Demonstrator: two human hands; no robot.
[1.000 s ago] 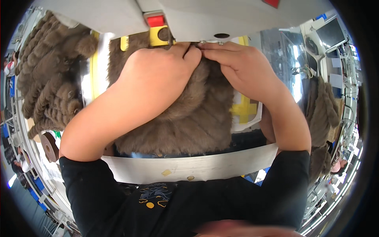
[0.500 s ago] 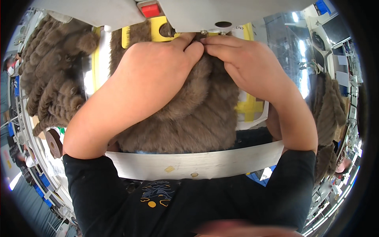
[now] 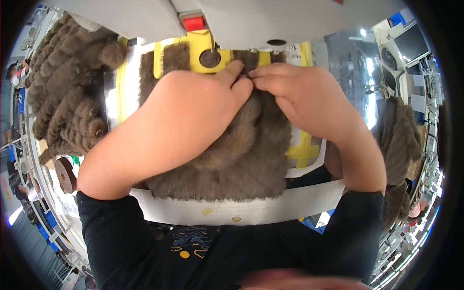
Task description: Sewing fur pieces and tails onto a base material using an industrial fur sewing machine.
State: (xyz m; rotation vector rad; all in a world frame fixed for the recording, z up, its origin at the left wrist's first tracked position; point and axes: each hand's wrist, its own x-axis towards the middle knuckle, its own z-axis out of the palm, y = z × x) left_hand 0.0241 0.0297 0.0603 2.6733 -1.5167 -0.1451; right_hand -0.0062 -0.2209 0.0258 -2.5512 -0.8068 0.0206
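A brown fur piece [image 3: 220, 179] lies under the sewing machine's head [image 3: 270, 24], across a yellow plate [image 3: 193, 60] with a round cutout. My left hand [image 3: 198, 106] grips the fur just below that cutout, forefinger and thumb bent into it. My right hand [image 3: 309, 99] has its fingers together, pinching the same fur, tips almost touching those of my left. The fingertips are partly sunk in the pile, so what lies between them is hidden. A red switch [image 3: 194, 23] shows on the machine above.
Bundled brown fur [image 3: 67, 96] is heaped at left beside a brown roll [image 3: 65, 175]. More fur [image 3: 401, 140] hangs at right near a dark screen [image 3: 406, 38]. A white metal strip [image 3: 241, 215] borders the near edge. Other people [image 3: 17, 70] are at the far sides.
Both hands have drawn the fur toward my body, away from the machine. Its lower edge now overlaps the white strip, and more of the yellow plate shows.
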